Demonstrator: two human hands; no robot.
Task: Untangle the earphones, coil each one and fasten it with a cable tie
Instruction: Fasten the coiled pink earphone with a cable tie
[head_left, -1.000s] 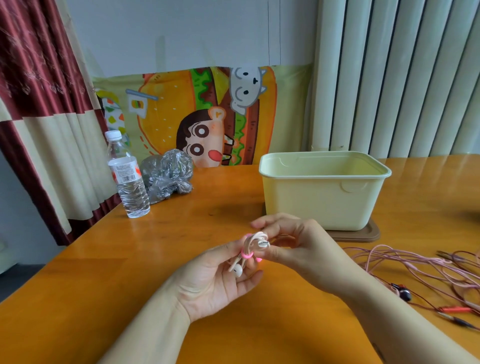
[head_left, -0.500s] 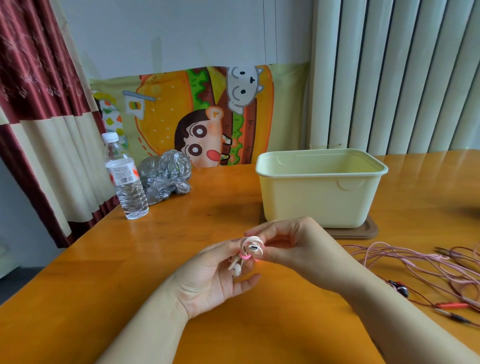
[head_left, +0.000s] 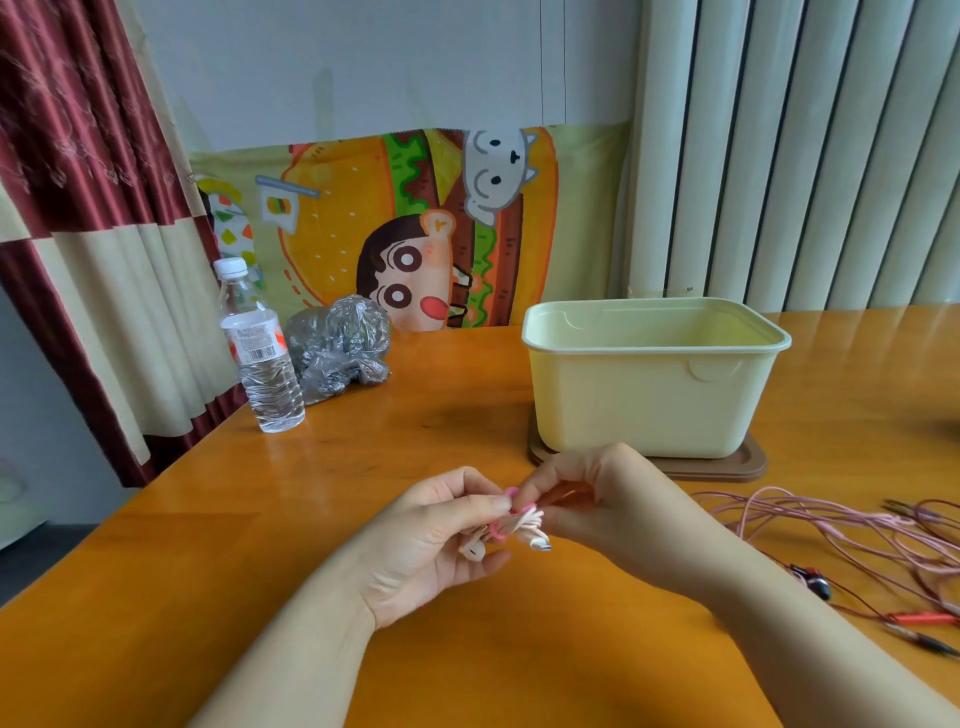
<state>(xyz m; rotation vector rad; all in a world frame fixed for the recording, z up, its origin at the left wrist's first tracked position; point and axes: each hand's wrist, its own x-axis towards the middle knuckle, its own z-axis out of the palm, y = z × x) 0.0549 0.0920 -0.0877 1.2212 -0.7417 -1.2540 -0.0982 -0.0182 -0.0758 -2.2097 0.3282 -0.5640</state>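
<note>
A wide orange-brown wooden table fills the lower scene. Behind it a cartoon burger cloth hangs on the wall. A cream plastic bin stands open at the back right of the table, on a brown lid. At the right edge, well apart from the hands, a tangle of pink earphones lies spread loosely on the wood.

At the centre, held above the table, the person's two hands meet. The left hand is palm-up, thumb and forefinger pinched together on a small bundle, the other fingers curled beneath it. The right hand comes in from the right with all fingers curled, fingertips closed on the same bundle from the top. Whether they grasp cord or tie cannot be told.

At the back left a water bottle stands upright, just beside a crumpled clear plastic bag.

The bundle is a pair of white earphones, coiled tight between both hands. A pink cable tie loops around it. One earbud rests against the left fingers; the plug pokes out below.
</note>
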